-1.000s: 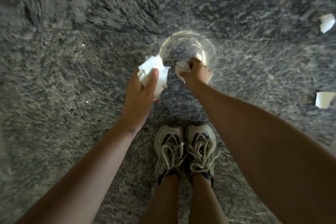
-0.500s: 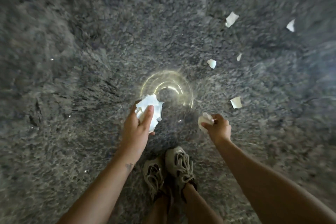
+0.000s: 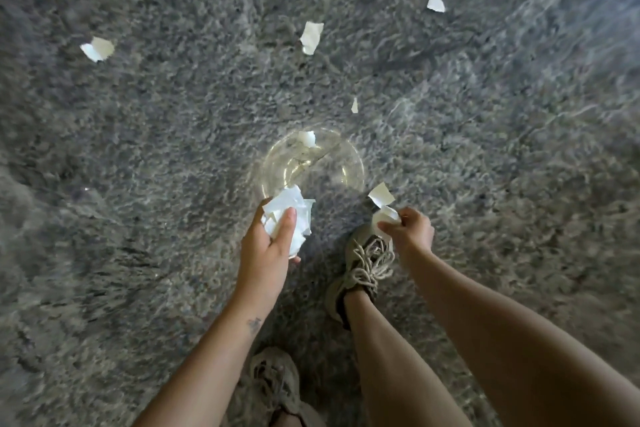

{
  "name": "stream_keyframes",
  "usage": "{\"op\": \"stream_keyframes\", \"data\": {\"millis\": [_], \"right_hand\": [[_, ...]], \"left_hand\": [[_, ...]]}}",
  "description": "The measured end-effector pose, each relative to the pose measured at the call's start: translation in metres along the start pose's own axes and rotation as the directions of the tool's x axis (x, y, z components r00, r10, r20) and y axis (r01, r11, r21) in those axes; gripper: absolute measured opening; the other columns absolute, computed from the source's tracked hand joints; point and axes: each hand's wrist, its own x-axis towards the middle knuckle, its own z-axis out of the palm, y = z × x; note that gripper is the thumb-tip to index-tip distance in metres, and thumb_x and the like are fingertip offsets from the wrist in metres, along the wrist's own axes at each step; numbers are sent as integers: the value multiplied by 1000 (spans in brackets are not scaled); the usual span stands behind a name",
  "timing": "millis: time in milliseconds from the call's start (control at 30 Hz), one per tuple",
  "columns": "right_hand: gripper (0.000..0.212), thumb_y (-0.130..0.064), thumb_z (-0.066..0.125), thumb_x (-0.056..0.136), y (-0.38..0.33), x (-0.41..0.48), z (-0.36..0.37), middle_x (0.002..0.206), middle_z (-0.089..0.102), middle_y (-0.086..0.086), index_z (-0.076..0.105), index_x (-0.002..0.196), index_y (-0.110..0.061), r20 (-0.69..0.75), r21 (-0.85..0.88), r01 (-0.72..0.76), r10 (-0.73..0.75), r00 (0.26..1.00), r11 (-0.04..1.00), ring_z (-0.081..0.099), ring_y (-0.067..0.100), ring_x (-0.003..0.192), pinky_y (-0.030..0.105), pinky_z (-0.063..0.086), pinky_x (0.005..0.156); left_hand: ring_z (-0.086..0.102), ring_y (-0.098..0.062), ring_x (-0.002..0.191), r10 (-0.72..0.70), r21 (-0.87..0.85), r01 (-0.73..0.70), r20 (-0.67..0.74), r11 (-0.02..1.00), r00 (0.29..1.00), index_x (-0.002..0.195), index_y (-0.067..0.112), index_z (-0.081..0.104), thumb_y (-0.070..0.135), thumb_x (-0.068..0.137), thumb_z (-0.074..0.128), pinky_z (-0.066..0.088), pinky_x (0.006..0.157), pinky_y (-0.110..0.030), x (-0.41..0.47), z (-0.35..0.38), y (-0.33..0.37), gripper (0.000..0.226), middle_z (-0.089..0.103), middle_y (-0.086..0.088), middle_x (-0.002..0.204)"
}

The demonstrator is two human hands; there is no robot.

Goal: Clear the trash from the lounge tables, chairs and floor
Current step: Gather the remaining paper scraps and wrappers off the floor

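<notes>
left hand [image 3: 266, 246] clamps paper wad [image 3: 289, 215] | right hand [image 3: 414, 230] pinches scrap [image 3: 384, 217] | clear container [image 3: 353, 163] blurred

Floor [image 3: 145, 156]: grey speckled stone fills my whole feed.
Grain: I see mottled dark and pale flecks, smeared by blur well out from the bowl [image 3: 341, 166].
Line [image 3: 322, 155]: short and dark, seen through the bowl; crack or joint, I cannot tell.
Light: dim overall.
Sheen [image 3: 571, 10]: a pale band on the floor, far up and right of the bowl.
Shade: darker stone just on the near side of the bowl.
</notes>
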Motion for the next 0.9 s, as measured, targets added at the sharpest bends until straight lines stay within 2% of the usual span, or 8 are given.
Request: {"op": "stream_keyframes", "data": {"millis": [200, 267, 367, 467, 633, 700, 800, 900], "right_hand": [[20, -25, 79, 69, -3, 67, 0, 82, 65, 7, 63, 80, -19, 36, -118, -16, 20, 999, 993, 59, 22, 81, 27, 31, 56], [31, -27, 81, 67, -2, 90, 11, 99, 68, 8, 70, 94, -16, 48, -166, 18, -10, 999, 986, 60, 23, 94, 26, 35, 64], [40, -29, 82, 66, 5, 120, 36, 124, 56, 2, 69, 102, -18, 79, -191, 57, -43, 996, 980, 51, 22, 112, 30, 38, 85], [35, -25, 80, 69, 16, 138, 64, 126, 51, 1, 68, 101, -20, 77, -188, 36, -22, 997, 981, 48, 22, 115, 35, 35, 92], [27, -23, 71, 78, 31, 151, 84, 116, 57, 4, 61, 102, -23, -19, -228, -1, -4, 1000, 974, 45, 25, 111, 36, 29, 93], [19, -18, 70, 79, 31, 150, 86, 110, 61, 4, 57, 92, -22, -32, -164, 13, -19, 999, 986, 51, 22, 100, 35, 33, 89], [17, -13, 67, 79, 23, 141, 86, 101, 64, 7, 52, 85, -18, -43, -46, 86, -88, 995, 995, 56, 25, 88, 35, 41, 74], [29, -12, 70, 77, -9, 137, 92, 103, 66, 9, 53, 100, -14, 61, 45, 248, -251, 966, 968, 59, 28, 87, 38, 48, 71]], "left_hand": [[56, 2, 55, 63, 107, -67, 43, 992, 997, 114, 6, 58, 24, 96, 49, 47, 46, -19, 76, 46, 20, 27, 61, 5, 75], [58, -1, 60, 107, 131, -117, 83, 984, 991, 111, 10, 59, 28, 96, 49, 50, 52, -25, 100, 60, 19, 25, 62, 7, 77], [59, -13, 78, 130, 163, -153, 141, 975, 981, 114, 11, 59, 35, 94, 49, 52, 73, -44, 128, 81, 9, 33, 63, 2, 91], [58, -14, 78, 111, 170, -143, 183, 975, 977, 112, 12, 58, 29, 96, 48, 51, 79, -50, 143, 100, -10, 25, 63, 2, 90], [58, -16, 76, 40, 243, -97, 227, 965, 973, 114, 2, 58, 22, 97, 47, 51, 75, -46, 147, 107, -34, 28, 64, -6, 89], [57, -16, 76, 25, 259, -90, 244, 962, 969, 116, 1, 57, 22, 97, 47, 50, 74, -44, 147, 103, -36, 30, 65, -14, 93], [57, -7, 68, 19, 273, -86, 239, 958, 971, 114, 3, 57, 21, 97, 46, 50, 69, -36, 149, 96, -37, 27, 64, 0, 85], [56, 4, 58, 27, 249, -73, 183, 966, 983, 107, 12, 60, 20, 97, 47, 48, 51, -19, 154, 89, -36, 18, 62, 9, 77]]}}
